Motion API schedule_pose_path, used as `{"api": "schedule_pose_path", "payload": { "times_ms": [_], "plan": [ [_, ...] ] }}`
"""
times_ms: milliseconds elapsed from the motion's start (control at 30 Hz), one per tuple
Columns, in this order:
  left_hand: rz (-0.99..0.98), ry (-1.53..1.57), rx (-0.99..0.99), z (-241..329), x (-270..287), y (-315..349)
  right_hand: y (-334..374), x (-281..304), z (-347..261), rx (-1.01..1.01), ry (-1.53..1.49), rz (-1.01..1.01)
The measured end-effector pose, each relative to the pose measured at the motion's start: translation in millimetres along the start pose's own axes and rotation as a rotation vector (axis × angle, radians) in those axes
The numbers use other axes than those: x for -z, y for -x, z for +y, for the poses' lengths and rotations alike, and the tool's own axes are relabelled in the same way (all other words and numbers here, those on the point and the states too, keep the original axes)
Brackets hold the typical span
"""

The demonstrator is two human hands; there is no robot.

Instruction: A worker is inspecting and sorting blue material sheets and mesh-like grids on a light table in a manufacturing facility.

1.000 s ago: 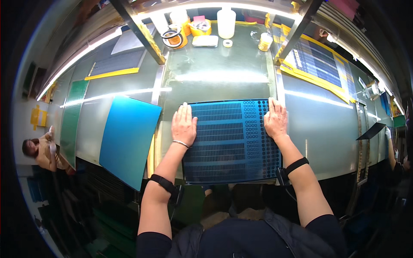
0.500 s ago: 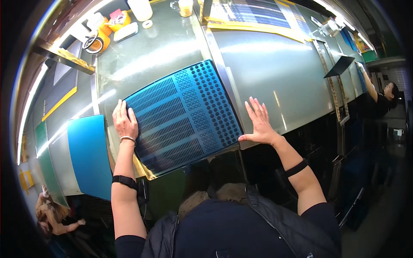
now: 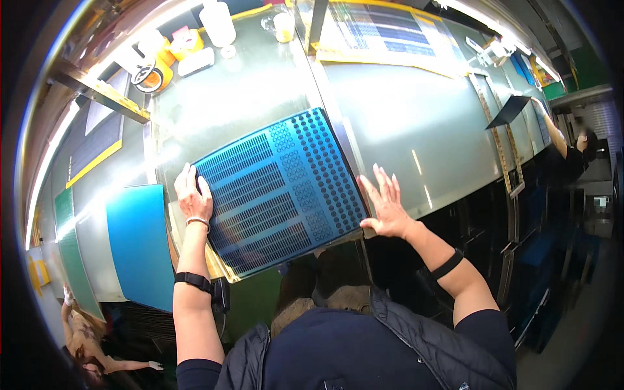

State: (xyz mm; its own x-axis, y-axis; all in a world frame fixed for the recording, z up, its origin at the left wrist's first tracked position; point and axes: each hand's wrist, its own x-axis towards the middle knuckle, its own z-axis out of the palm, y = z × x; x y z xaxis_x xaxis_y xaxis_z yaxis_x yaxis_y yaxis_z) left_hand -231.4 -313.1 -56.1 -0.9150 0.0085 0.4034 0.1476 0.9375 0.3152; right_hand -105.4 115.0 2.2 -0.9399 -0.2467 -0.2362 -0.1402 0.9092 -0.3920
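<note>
Panel [image 3: 286, 195], blue with dark bars toward its left and dark rings and dots toward its right, lies at the front of the bench [image 3: 253, 84] before me, askew in view. My left hand [image 3: 194, 200] rests along the panel's left edge, fingers close together and thumb at the border; I cannot tell whether it pinches that edge. My right hand [image 3: 390, 211] grips nothing, fingers spread just beside the right edge, thumb by the near corner; whether it presses there, I cannot tell. A plain blue sheet [image 3: 138, 244] lies leftward, near the panel but apart. Beyond stands a white bottle [image 3: 218, 26]. Far right, a co-worker's hand [image 3: 537, 106] is beside a dark sheet [image 3: 509, 112].
</note>
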Motion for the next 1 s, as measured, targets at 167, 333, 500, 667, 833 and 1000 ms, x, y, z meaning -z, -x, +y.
{"api": "schedule_pose_path", "payload": {
  "times_ms": [167,333,500,667,833,1000],
  "plan": [
    [-0.028,0.004,0.007,-0.3,-0.1,2.4,-26.4,12.0,-35.6,0.400,0.136,-0.091],
    [-0.280,-0.265,0.051,5.7,3.8,-3.5,-104.3,-29.2,-67.0,0.757,0.063,0.018],
    [-0.277,-0.309,0.082,6.9,8.3,-6.8,-184.5,-6.3,-12.4,0.113,0.274,0.332],
    [-0.067,-0.089,0.041,-23.3,13.9,36.2,-149.9,-4.9,-0.4,0.106,0.140,0.280],
    [-0.439,0.159,-0.312,28.0,116.8,135.0,-11.2,-9.2,7.6,0.330,0.162,0.214],
    [-0.509,-0.098,-0.399,21.8,103.4,194.5,30.6,-21.1,-8.6,0.229,0.208,0.123]
  ]
}}
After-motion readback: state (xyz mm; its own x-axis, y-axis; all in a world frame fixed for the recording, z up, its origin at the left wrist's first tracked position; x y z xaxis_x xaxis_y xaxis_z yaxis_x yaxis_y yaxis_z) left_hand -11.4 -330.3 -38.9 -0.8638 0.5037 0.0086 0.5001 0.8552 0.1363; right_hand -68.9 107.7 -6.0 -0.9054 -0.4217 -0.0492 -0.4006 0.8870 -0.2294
